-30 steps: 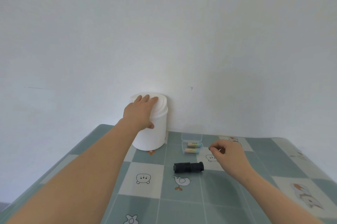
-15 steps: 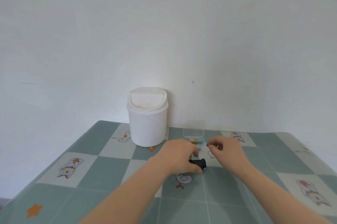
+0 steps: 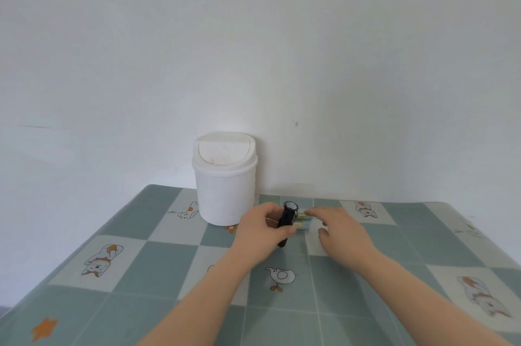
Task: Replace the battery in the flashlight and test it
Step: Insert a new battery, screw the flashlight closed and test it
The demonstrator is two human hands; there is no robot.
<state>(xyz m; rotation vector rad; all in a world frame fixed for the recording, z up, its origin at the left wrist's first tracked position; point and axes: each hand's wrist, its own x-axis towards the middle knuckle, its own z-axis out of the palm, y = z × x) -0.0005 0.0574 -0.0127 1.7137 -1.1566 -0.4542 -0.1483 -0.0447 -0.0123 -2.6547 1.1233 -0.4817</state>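
Left hand [image 3: 260, 230] closed around black flashlight [image 3: 287, 219], lifted off the counter [image 3: 158, 266]. Long axis tilted steeply, lens end up and away toward the wall, tail end down and toward the camera, poking out below the thumb. Right hand [image 3: 342, 230] just beside it to the right, fingers loosely spread and partly open, palm down, nothing clearly gripped. Fingertips over a small clear box [image 3: 303, 223] with yellow-and-blue batteries [image 3: 300, 225], blurred; contact hard to tell. White bin [image 3: 224, 178] with swing lid standing upright behind the left hand, against the wall. Checked cloth with cartoon animals covering the counter.
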